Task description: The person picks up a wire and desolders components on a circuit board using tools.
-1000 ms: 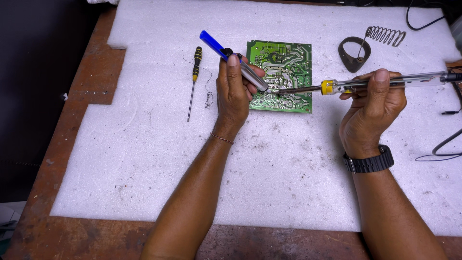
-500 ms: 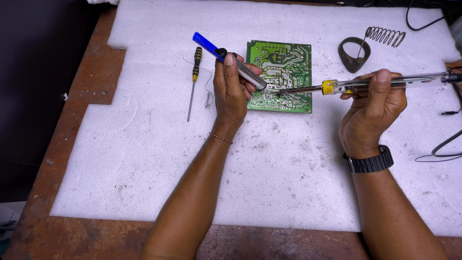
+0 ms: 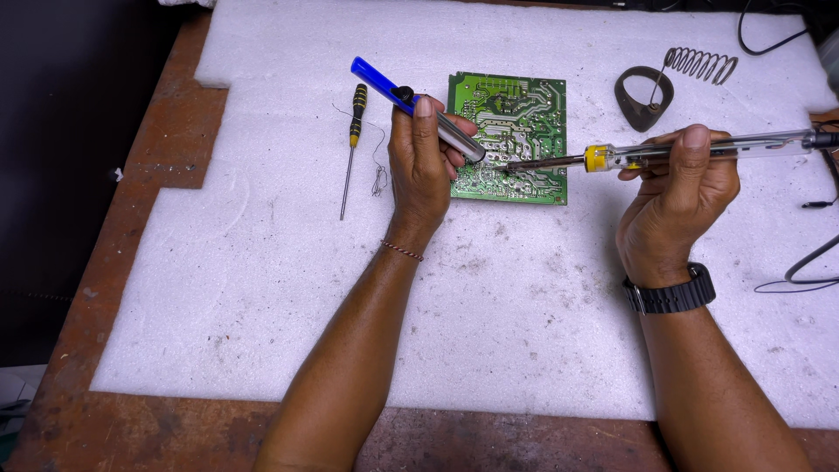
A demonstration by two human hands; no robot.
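A green circuit board [image 3: 516,114] lies solder side up on a white foam sheet [image 3: 489,315]. My left hand [image 3: 424,162] grips a desoldering pump [image 3: 384,87] with a blue plunger and silver barrel, its tip down on the board's lower left part. My right hand [image 3: 673,197] holds a soldering iron [image 3: 699,150] with a clear handle and yellow collar. The iron's metal tip reaches left onto the board, right beside the pump's tip.
A thin screwdriver [image 3: 352,144] with a black and yellow handle lies left of my left hand, beside a loose strand of wire [image 3: 378,175]. A black iron stand [image 3: 642,96] with a coiled spring sits at the upper right. Black cables [image 3: 808,262] run along the right edge. The foam rests on a brown wooden table [image 3: 131,201].
The pump's blue end has tilted slightly up and left in my left hand. The soldering iron and board have stayed in place.
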